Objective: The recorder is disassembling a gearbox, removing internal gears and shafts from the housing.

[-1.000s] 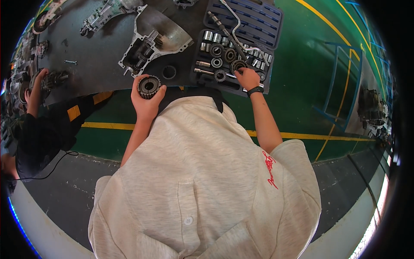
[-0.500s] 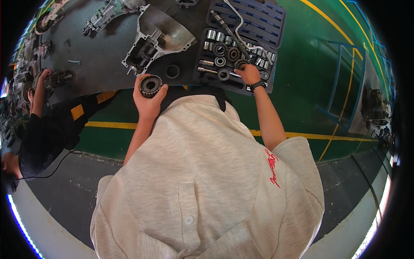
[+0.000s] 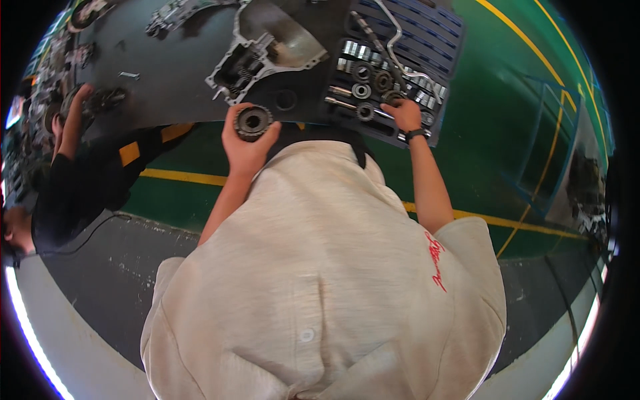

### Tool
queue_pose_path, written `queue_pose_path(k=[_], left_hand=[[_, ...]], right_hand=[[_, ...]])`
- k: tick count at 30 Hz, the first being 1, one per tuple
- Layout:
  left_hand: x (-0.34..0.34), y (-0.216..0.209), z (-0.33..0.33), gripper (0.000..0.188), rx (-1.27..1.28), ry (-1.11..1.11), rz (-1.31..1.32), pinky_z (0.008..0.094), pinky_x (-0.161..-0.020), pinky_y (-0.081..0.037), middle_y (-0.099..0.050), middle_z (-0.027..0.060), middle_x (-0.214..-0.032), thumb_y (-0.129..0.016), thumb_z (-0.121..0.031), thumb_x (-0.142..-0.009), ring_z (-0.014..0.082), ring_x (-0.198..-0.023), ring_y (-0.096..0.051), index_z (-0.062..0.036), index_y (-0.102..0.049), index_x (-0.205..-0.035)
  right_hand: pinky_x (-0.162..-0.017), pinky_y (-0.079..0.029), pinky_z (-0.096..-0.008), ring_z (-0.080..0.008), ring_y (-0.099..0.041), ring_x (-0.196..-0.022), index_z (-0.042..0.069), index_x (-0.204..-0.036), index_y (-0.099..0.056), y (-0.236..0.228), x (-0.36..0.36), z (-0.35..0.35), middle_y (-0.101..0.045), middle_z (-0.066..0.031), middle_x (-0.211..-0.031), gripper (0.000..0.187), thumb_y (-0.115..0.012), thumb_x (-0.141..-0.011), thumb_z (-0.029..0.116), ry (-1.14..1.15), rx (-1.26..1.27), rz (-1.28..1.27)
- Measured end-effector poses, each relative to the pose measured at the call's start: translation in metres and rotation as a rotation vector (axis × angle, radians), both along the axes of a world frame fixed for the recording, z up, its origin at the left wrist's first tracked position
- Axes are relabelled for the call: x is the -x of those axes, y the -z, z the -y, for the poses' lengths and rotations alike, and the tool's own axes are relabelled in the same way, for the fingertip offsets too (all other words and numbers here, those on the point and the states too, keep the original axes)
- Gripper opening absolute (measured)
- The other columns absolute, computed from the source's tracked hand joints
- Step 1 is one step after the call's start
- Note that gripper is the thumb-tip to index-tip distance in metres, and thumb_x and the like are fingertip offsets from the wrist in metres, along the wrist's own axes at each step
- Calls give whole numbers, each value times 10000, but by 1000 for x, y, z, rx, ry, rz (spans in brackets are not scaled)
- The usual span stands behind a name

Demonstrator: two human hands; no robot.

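Note:
My left hand (image 3: 245, 150) is closed round a dark metal gear (image 3: 254, 123) with a wide bore, held up in front of the table edge. My right hand (image 3: 408, 117) is over the near right part of an open socket set case (image 3: 347, 115). Its fingers are closed on the rim of another gear (image 3: 393, 98), partly hidden by the hand. Beside it in the case lie a brownish gear (image 3: 383, 81), a bearing (image 3: 361, 91) and a small gear (image 3: 365, 111). A splined shaft (image 3: 371, 33) and a bent speed handle (image 3: 393, 37) lie across the case.
An open aluminium gearbox housing (image 3: 267, 67) stands on the dark table (image 3: 167, 87). A dark ring (image 3: 286, 100) lies near it, and a bolt (image 3: 129, 75) farther left. At far left another person's hand (image 3: 81, 93) is on a gear assembly (image 3: 100, 100). A blue frame (image 3: 533, 147) stands right.
The whole view has shifted, so table, case and hands appear farther right, and the table higher. Both hands keep their gears. The gear in my left hand faces slightly more upward.

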State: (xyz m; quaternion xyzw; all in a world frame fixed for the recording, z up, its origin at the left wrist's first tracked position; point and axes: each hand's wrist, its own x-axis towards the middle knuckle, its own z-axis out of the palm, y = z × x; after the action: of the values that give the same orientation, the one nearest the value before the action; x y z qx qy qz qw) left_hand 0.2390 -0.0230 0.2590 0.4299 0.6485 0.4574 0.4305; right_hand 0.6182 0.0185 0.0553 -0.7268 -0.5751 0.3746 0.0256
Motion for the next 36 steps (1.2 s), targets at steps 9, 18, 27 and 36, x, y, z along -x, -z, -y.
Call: queue_pose_path(k=[9,18,27,36], left_hand=[[-7,-28,-2,509,-150,175,-146,247,-796,-513,-641,37,-924,-838,-72,-677,88,-838,-610,-14,-567,-1104],[-5,-24,0,479,-133,106,77,264,-789,-523,-640,53,-911,-771,16,-713,112,-848,-633,-6,-543,-1134],[1,-29,1,481,-62,17,149,244,-793,-507,-614,28,-943,-804,-8,-699,96,-845,-610,-26,-556,-1110],[1,-28,1,476,-49,45,131,243,-787,-509,-616,26,-944,-807,-6,-698,91,-843,-608,-29,-557,-1102]], right_hand=[[-851,-543,-450,-367,-708,-930,25,-1067,-756,8,18,13,-741,-207,-1000,529,-736,-820,493,40,29,219],[-737,-538,-487,-385,-698,-835,42,-963,-745,11,17,17,-727,-190,-846,471,-743,-810,487,-17,-112,229],[-693,-548,-482,-377,-701,-803,62,-931,-728,9,28,24,-729,-161,-819,470,-765,-781,506,79,-187,256],[-698,-531,-463,-367,-696,-779,35,-920,-740,0,25,25,-726,-153,-810,472,-635,-931,495,289,-190,138]])
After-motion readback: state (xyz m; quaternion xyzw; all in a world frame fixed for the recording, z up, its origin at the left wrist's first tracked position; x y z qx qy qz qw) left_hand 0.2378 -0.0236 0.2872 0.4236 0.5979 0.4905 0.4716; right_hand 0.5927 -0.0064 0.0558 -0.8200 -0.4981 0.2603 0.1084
